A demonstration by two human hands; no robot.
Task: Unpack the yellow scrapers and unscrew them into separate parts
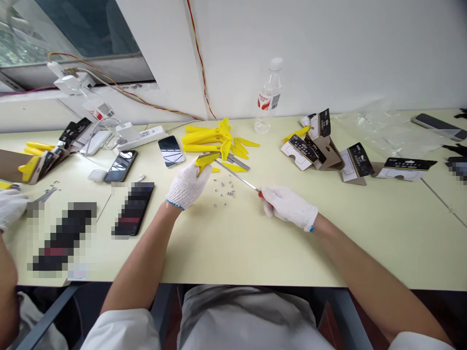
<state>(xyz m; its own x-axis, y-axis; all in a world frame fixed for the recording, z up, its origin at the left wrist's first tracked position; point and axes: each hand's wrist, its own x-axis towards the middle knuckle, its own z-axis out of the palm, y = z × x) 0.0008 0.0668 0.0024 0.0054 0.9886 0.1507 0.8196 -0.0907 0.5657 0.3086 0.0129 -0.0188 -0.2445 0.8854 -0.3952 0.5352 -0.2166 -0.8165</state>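
My left hand (189,184), in a white knit glove, is closed around a yellow plastic handle (208,159) with a flat, angled end. My right hand (290,206), gloved the same way, grips a screwdriver (239,178) by its red handle. Its long metal shaft points up and left, and the tip is close to the yellow handle; whether they touch I cannot tell. Small silver screws (229,193) lie scattered between my hands. Just behind are a heap of yellow handles (204,138), thin yellow leaf-shaped pieces (241,148) and a flat metal blade (238,162).
A clear bottle (268,104) stands by the wall. Opened black-and-white card packages (321,148) and plastic film (386,129) lie to the right. Phones (171,150) and a power strip (144,137) are on the left. A co-worker's gloved hand (12,208) rests at the far left edge.
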